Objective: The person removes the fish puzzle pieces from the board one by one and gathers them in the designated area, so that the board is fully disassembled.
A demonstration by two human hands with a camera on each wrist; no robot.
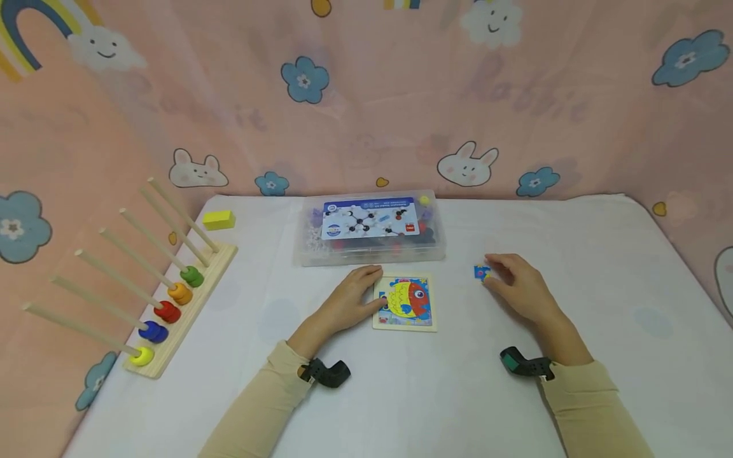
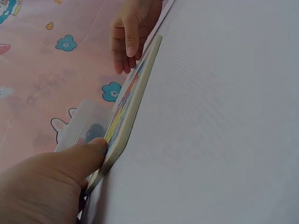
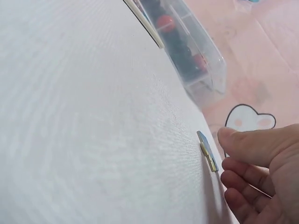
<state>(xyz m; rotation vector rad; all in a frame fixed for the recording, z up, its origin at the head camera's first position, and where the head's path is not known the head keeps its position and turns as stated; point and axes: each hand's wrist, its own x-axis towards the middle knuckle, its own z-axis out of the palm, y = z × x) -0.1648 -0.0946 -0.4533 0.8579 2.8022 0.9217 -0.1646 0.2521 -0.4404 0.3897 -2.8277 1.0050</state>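
Observation:
A square wooden jigsaw puzzle (image 1: pixel 408 302) with a yellow and red fish picture lies on the white table. My left hand (image 1: pixel 352 298) holds its left side, the thumb (image 2: pixel 96 144) on the picture and the fingers along the edge, partly hidden in the left wrist view. To the right, a small blue puzzle piece (image 1: pixel 480 272) with some yellow lies apart from the board. My right hand (image 1: pixel 523 289) is beside this puzzle piece (image 3: pixel 208 151), thumb and fingers loosely bent. A narrow gap shows between fingertips and piece in the right wrist view.
A clear plastic box (image 1: pixel 369 251) with a molecule-picture label stands behind the puzzle. At left is a wooden peg rack (image 1: pixel 197 305) with coloured rings on several of its slanting pegs. A yellow block (image 1: pixel 219 220) lies near the back left corner; a patterned pink cloth (image 1: pixel 372 114) hangs behind.

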